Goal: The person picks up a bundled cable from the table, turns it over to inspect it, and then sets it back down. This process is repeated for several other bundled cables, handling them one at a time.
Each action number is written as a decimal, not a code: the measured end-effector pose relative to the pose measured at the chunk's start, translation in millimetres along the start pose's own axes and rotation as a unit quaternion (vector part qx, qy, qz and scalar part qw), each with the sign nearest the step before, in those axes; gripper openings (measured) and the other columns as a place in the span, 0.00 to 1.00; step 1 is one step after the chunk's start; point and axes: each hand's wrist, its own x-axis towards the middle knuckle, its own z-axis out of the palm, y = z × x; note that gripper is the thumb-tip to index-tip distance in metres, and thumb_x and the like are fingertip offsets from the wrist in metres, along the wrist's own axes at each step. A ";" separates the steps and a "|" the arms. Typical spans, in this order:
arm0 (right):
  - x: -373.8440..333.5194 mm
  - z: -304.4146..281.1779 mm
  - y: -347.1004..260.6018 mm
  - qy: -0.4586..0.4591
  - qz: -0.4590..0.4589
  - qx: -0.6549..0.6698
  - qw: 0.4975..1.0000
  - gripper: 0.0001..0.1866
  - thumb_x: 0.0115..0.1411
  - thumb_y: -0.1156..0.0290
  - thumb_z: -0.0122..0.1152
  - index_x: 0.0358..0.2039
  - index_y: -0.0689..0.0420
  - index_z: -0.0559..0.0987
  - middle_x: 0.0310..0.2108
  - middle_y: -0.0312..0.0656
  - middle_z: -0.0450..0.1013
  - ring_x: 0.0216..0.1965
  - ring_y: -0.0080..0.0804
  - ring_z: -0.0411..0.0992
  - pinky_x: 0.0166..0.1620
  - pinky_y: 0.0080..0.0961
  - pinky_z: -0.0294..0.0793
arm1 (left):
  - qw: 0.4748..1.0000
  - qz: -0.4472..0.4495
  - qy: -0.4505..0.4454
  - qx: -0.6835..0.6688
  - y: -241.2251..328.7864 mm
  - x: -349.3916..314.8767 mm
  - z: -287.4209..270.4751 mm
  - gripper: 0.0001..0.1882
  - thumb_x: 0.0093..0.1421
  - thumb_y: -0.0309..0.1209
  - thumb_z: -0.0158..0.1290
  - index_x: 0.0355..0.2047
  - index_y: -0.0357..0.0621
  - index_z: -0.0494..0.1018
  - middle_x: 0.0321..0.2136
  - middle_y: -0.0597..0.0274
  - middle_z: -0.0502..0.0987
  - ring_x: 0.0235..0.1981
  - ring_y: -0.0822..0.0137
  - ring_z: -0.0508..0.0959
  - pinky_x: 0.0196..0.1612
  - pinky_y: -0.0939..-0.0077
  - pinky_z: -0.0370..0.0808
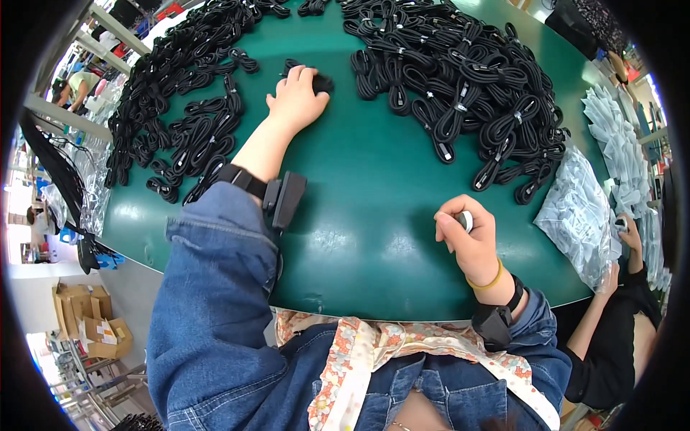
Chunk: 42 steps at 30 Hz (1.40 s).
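My left hand point(296, 99) is stretched out over the green table, its fingers closed over a coiled black cable point(322, 83). Parts of that cable stick out on both sides of the hand. Nearer to me, my right hand point(471, 237) is curled around a small white-and-dark rounded object point(466, 220); most of it is hidden, so its kind is unclear. Coiled black cables with pale tie bands lie heaped on both sides: a left pile point(208, 122) beside my left forearm and a large right pile point(467, 79) beyond my right hand.
The green table point(345, 187) curves around me. Clear plastic bags point(575, 215) lie at its right edge, where another person's arm point(596, 302) reaches in. Long black cables point(57, 172) hang off at the left. Cardboard boxes point(83, 312) stand on the floor at the lower left.
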 end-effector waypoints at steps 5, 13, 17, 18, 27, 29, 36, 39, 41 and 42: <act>-3.5 -1.3 0.1 -0.010 -0.014 -0.031 0.999 0.03 0.52 0.75 0.49 0.24 0.60 0.69 0.15 0.34 0.66 0.13 0.11 0.57 0.17 0.08 0.53 | 0.986 0.075 -0.140 0.046 27.1 -40.9 -35.1 0.24 0.42 0.36 0.49 0.41 0.42 0.62 0.46 0.53 0.60 0.44 0.50 0.65 0.45 0.60 0.64; 1.6 3.1 2.8 0.130 -0.037 0.013 0.991 0.09 0.54 0.74 0.45 0.36 0.61 0.67 0.21 0.36 0.67 0.13 0.11 0.56 0.16 0.07 0.52 | 0.808 0.130 -0.286 -0.499 53.0 -99.9 -53.4 0.14 0.46 0.28 0.44 0.35 0.37 0.62 0.43 0.51 0.63 0.43 0.49 0.67 0.41 0.63 0.69; 4.0 -0.7 -3.4 0.110 0.002 0.090 0.990 0.15 0.55 0.73 0.45 0.44 0.60 0.65 0.28 0.36 0.67 0.15 0.11 0.56 0.17 0.07 0.54 | 0.408 -0.041 -0.357 -0.839 75.8 -120.2 -63.7 0.16 0.52 0.30 0.37 0.38 0.33 0.62 0.40 0.46 0.66 0.39 0.47 0.71 0.39 0.66 0.73; 3.6 -2.9 -1.8 0.109 0.005 0.088 0.990 0.15 0.55 0.73 0.45 0.44 0.60 0.65 0.28 0.36 0.67 0.15 0.11 0.56 0.17 0.07 0.54 | 0.412 -0.064 -0.349 -0.839 79.6 -125.1 -65.2 0.18 0.54 0.32 0.35 0.40 0.31 0.60 0.39 0.45 0.67 0.38 0.46 0.71 0.39 0.67 0.73; -2.8 -10.4 5.6 -0.039 -0.047 0.136 0.989 0.20 0.55 0.64 0.45 0.43 0.67 0.64 0.27 0.40 0.69 0.13 0.12 0.56 0.16 0.07 0.54 | 0.361 -0.118 -0.339 -0.861 75.9 -132.4 -62.8 0.26 0.61 0.40 0.25 0.49 0.28 0.54 0.37 0.41 0.69 0.36 0.46 0.73 0.40 0.70 0.74; -4.0 -9.0 3.4 -0.028 -0.039 0.125 0.991 0.21 0.54 0.63 0.47 0.42 0.67 0.65 0.27 0.41 0.69 0.13 0.13 0.57 0.16 0.07 0.53 | 0.339 -0.125 -0.336 -0.870 75.2 -132.9 -61.4 0.26 0.61 0.41 0.24 0.49 0.28 0.53 0.37 0.41 0.69 0.36 0.46 0.73 0.40 0.70 0.74; -4.9 -7.4 3.8 0.021 -0.030 0.129 0.991 0.18 0.55 0.65 0.46 0.40 0.66 0.67 0.27 0.41 0.69 0.13 0.13 0.57 0.16 0.08 0.53 | 0.365 -0.067 -0.301 -0.878 79.0 -137.7 -64.3 0.21 0.61 0.36 0.31 0.49 0.31 0.54 0.38 0.46 0.69 0.38 0.50 0.72 0.44 0.69 0.71; -4.3 -7.0 3.2 0.033 -0.026 0.130 0.991 0.16 0.56 0.65 0.45 0.39 0.66 0.67 0.27 0.41 0.69 0.13 0.14 0.57 0.15 0.08 0.53 | 0.368 -0.073 -0.303 -0.876 80.8 -139.7 -67.7 0.20 0.61 0.33 0.34 0.50 0.32 0.52 0.39 0.47 0.68 0.39 0.52 0.72 0.45 0.69 0.70; -3.6 -6.5 2.1 0.054 -0.010 0.132 0.990 0.15 0.56 0.66 0.44 0.37 0.66 0.68 0.26 0.42 0.69 0.12 0.14 0.56 0.15 0.09 0.53 | 0.369 -0.076 -0.303 -0.875 81.9 -141.6 -70.1 0.20 0.60 0.31 0.35 0.51 0.33 0.52 0.39 0.48 0.68 0.40 0.52 0.71 0.46 0.69 0.69; -3.3 -7.1 2.4 0.053 -0.010 0.132 0.990 0.15 0.56 0.66 0.44 0.37 0.66 0.68 0.26 0.42 0.69 0.12 0.14 0.56 0.15 0.09 0.53 | 0.385 -0.077 -0.304 -0.868 82.7 -142.8 -71.1 0.22 0.59 0.29 0.36 0.52 0.33 0.50 0.41 0.48 0.66 0.40 0.50 0.71 0.46 0.68 0.69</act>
